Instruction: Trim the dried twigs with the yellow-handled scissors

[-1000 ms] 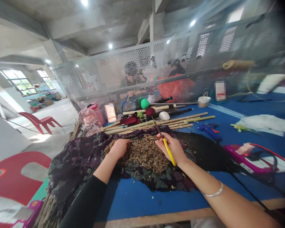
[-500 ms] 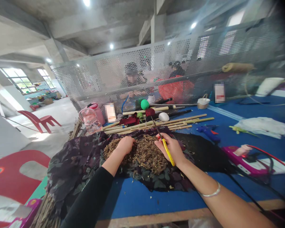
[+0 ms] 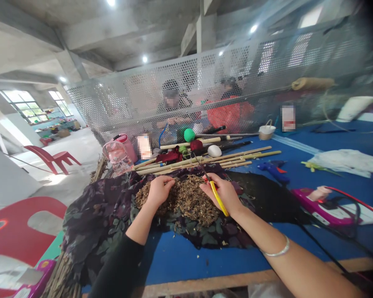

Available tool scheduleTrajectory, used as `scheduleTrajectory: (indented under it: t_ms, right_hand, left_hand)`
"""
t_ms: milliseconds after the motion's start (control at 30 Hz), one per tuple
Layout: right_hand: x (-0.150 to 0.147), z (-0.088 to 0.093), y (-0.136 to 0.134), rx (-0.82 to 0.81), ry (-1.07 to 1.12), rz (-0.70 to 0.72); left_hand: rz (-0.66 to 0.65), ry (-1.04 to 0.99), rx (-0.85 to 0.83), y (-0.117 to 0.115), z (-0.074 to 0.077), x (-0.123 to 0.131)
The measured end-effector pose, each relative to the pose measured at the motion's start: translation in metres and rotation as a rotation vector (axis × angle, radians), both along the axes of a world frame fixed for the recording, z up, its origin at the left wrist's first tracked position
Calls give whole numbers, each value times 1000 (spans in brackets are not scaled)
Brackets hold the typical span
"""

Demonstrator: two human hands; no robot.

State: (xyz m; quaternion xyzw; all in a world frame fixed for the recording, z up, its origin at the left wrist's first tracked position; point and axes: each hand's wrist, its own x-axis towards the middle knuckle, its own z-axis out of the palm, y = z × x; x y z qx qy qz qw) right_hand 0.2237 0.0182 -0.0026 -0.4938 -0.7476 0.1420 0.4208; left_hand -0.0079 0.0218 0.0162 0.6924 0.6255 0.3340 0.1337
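Brown dried plant bits [image 3: 199, 203] lie in a heap on a dark floral cloth [image 3: 102, 207]. Over the heap's left part is my left hand [image 3: 160, 190], its fingers pinched together; whatever is between the fingertips is too small to name. My right hand [image 3: 222, 192], at the heap's right edge, holds scissors [image 3: 218, 198] with yellow handles, the blades pointing up and away to the left. Behind the cloth lie several thin bamboo sticks [image 3: 251, 156].
Beyond the sticks are a green ball [image 3: 189, 135], a white egg-shaped piece [image 3: 214, 151] and a pink bottle [image 3: 128, 148]. A blue glue gun [image 3: 273, 170] and a magenta power strip [image 3: 318, 209] sit right. People are behind a perforated screen [image 3: 112, 103].
My left hand has shifted slightly left and up, with its thumb now showing against the fingers. My right hand and the scissors have barely moved.
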Motion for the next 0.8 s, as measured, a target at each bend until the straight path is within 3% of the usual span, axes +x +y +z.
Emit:
scheduleTrajectory:
  t_ms: [133,267,433,600,800]
  right_hand:
    - [-2,2,-2,2,-119,-16]
    - [-5,2,-6,47,-243,63]
    - [-12,0,-11,79,-302,175]
    - [-17,0,-15,90,-285,214]
    - [-20,4,-21,54,-349,152]
  left_hand:
    - [160,-254,29,-12,-6,13]
    - [219,-569,36,-20,-13,22]
    - [89,-1062,-91,-27,-17,29]
    - [-1,-1031,-130,-34,-21,36]
    - [-81,-917,-140,-37,-22,37]
